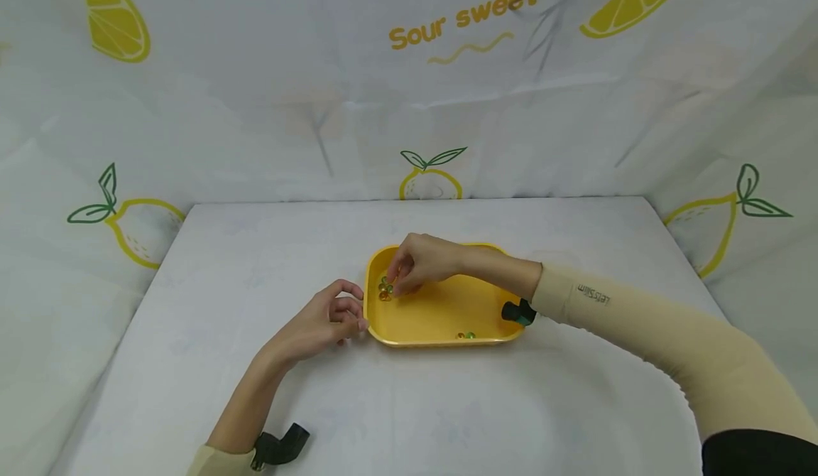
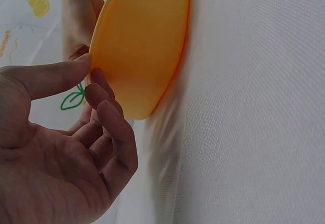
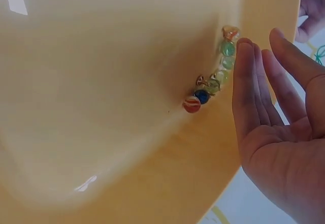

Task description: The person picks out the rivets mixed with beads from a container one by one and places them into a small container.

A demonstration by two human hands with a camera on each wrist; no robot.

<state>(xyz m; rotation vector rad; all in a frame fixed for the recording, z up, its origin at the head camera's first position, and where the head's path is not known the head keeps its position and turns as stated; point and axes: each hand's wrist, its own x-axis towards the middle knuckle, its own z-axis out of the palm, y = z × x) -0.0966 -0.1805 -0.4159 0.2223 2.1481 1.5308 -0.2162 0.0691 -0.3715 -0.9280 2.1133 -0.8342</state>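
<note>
round, coloured glass marbles [image 1: 385,295] are flanked by the right hand [image 1: 427,259], nearer, at two o'clock; by the left hand [image 1: 322,323] at eight. both are seen loose, ungripping.

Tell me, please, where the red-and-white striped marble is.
In the right wrist view, the striped marble lies in the yellow tray, beside the dark blue marble and to the left of the right hand.

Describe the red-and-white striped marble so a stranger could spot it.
In the right wrist view, find the rounded yellow tray, then the curved line of glass marbles. The red-and-white striped marble is lowest, beside the dark blue marble, set apart by bold stripes.
</note>
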